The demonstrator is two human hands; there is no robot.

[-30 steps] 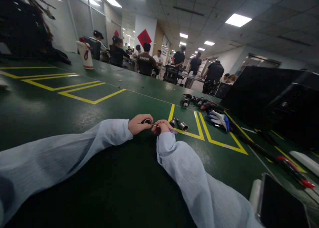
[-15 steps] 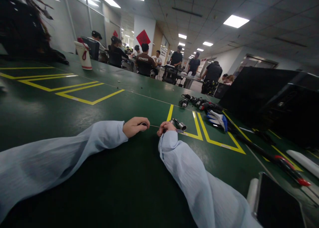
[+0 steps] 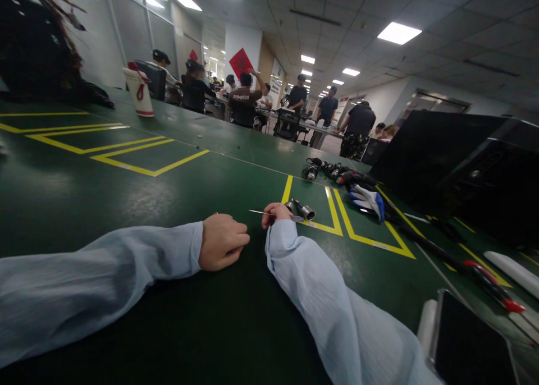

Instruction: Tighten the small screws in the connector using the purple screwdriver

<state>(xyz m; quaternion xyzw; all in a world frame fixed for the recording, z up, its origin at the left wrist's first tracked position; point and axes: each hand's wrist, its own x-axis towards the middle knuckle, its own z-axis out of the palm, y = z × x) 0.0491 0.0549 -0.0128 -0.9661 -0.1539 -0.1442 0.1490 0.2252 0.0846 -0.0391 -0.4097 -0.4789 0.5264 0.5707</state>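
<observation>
Thin metal pin point(image 3: 256, 211) at centre frame, pinched at its right end by the right hand point(image 3: 275, 212) beside metal sockets point(image 3: 302, 209); left hand point(image 3: 222, 242), just below-left on the green table point(image 3: 126, 188), curled into a fist.

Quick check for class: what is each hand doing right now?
Left hand: closed fist, contents hidden.
Right hand: closed on a thin metal pin.

Pale-blue crinkled sleeves point(image 3: 105, 278), bare left grip point(image 3: 222, 241), right grip point(image 3: 275, 212)
</observation>
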